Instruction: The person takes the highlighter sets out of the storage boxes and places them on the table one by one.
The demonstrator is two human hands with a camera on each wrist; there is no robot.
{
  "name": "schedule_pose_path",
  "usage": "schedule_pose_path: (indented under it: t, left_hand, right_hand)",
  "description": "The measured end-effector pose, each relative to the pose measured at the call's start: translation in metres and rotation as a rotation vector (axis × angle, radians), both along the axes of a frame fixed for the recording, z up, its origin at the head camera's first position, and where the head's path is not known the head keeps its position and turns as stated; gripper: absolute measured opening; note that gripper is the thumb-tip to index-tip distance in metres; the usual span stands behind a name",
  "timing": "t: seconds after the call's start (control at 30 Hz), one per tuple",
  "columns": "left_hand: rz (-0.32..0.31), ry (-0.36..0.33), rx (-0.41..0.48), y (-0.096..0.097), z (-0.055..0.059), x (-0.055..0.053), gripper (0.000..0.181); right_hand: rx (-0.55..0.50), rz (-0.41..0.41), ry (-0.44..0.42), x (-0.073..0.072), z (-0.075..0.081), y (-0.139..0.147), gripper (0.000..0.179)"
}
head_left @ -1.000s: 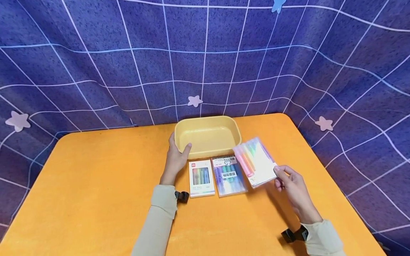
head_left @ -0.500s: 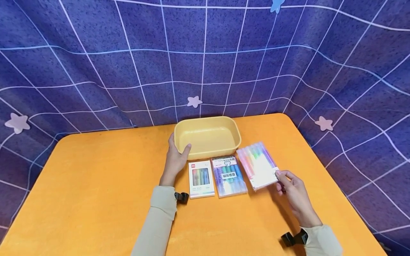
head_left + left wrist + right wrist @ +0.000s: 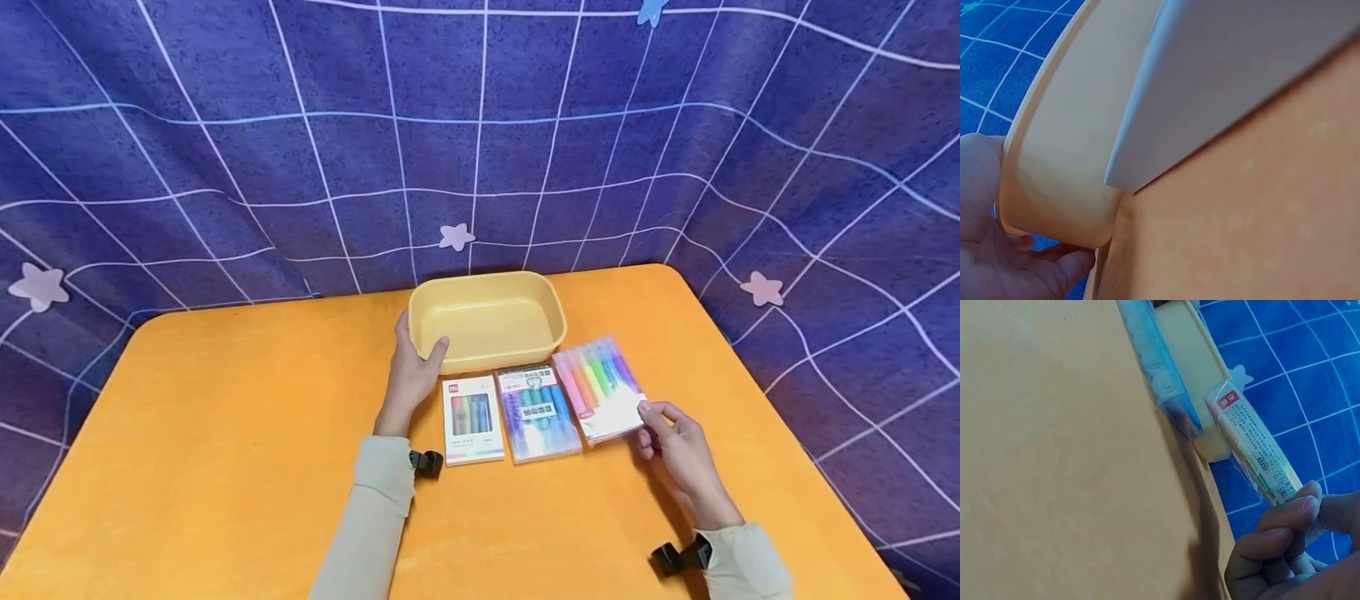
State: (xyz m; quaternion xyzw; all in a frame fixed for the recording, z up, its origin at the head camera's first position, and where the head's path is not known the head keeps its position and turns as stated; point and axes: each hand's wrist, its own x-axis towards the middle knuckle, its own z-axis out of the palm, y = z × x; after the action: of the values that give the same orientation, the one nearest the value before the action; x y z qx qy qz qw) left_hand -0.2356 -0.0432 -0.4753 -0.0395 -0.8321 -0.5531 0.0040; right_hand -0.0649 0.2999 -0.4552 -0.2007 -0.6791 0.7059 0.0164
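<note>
A yellow plastic bin [image 3: 487, 321] stands near the table's back edge. My left hand [image 3: 411, 375] grips its left end, thumb over the rim and fingers along the outside. My right hand [image 3: 681, 450] pinches the near right corner of a clear pack of coloured markers [image 3: 598, 387], pink through purple, with a white label. In the right wrist view, the pack's printed end [image 3: 1254, 440] juts from between thumb and fingers. Left of it lies a pack of purple, green and blue markers [image 3: 537, 414]. A white windowed box of pens [image 3: 472, 421] lies beside that one, in front of the bin.
The table [image 3: 247, 450] has an orange top. Behind it and on the right hangs a blue grid-patterned cloth [image 3: 442, 158] with stars. In the left wrist view the white box's side [image 3: 1229, 81] stands close against the bin's wall.
The right hand has lowered the marker pack and brought it alongside the middle pack. Less glare covers it, so its colours show. The left hand and the bin have stayed put.
</note>
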Motion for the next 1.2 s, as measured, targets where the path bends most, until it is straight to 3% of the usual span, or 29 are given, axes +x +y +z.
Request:
schedule_pose_path:
  t: [0.2, 0.53, 0.93, 1.2]
  left_hand:
    - [0.009, -0.018, -0.025, -0.0043, 0.0019, 0.0013, 0.087]
    - [0.023, -0.025, -0.027, -0.0016, 0.004, 0.002, 0.086]
    - [0.022, -0.017, -0.03, -0.0026, 0.0035, 0.0015, 0.086]
    - [0.011, 0.007, -0.024, -0.0037, 0.0018, 0.0, 0.086]
  right_hand:
    - [-0.029, -0.009, -0.058, -0.0031, -0.0051, -0.0026, 0.023]
    - [0.05, 0.022, -0.169, -0.0057, -0.009, 0.0006, 0.028]
    - [0.119, 0.119, -0.181, -0.0029, -0.0083, 0.0034, 0.032]
    - [0.081, 0.114, -0.17, -0.0014, -0.0067, 0.0019, 0.024]
